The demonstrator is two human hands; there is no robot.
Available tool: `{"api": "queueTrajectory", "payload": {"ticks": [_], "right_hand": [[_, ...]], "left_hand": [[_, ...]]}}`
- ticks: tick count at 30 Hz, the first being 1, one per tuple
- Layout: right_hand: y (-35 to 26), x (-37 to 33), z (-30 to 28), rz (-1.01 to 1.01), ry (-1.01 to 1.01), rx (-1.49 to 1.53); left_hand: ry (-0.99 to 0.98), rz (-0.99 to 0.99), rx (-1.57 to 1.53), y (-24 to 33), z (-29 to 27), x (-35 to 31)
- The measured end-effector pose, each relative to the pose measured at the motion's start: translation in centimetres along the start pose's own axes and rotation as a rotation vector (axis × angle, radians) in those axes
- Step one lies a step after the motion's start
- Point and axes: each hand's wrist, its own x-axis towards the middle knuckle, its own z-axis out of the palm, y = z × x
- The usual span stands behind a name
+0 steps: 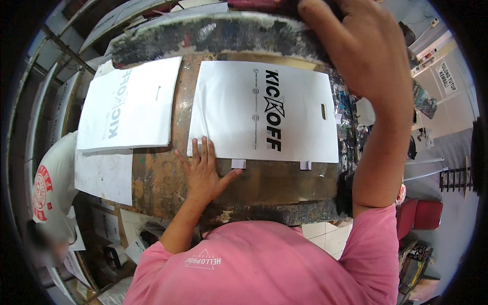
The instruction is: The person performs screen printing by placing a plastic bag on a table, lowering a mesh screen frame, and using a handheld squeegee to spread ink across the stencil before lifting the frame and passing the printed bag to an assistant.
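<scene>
My left hand (201, 165) lies flat with its fingers spread, the fingertips on the lower left corner of a white plastic bag (229, 112). Black lettering runs down this bag, and a slot handle is cut near its right edge. High at the upper right, my right hand (351, 35) is bent round something dark at the picture's top rim; its fingertips and most of what it grips are hidden. Below and left of that hand stretches the ink-stained edge of a tilted frame (218, 35). Small paper tabs (238, 164) sit along the bag's near edge.
Left of the bag lies a stack of white bags (132, 107) with fainter print, above a white sheet (104, 175). The worn wooden table (162, 178) carries ink stains. A person in a light shirt (56, 178) is at the far left, beside metal racks. A red chair (427, 213) stands right.
</scene>
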Motion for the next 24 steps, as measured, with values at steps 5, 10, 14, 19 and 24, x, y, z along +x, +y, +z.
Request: {"api": "queueTrajectory", "payload": {"ticks": [5, 10, 14, 19, 24], "right_hand": [[-1.7, 4.2, -2.0, 0.254, -0.257, 0.145], [-3.3, 5.4, -2.3, 0.487, -0.267, 0.134], [0.0, 4.1, -1.8, 0.282, -0.212, 0.109], [4.4, 3.0, 0.2, -0.05, -0.088, -0.03], [5.7, 1.3, 1.5, -0.138, -0.01, -0.157]], "left_hand": [[0.266, 0.034, -0.395, 2.1, -5.9, 4.9], [0.525, -0.203, -0.859, 2.6, -8.3, 8.2], [0.632, -0.354, -0.954, -1.0, -8.5, 6.2], [0.73, -0.45, -0.752, -12.3, -7.3, 1.1], [0.837, -0.541, -0.483, -24.9, -4.1, -4.7]]}}
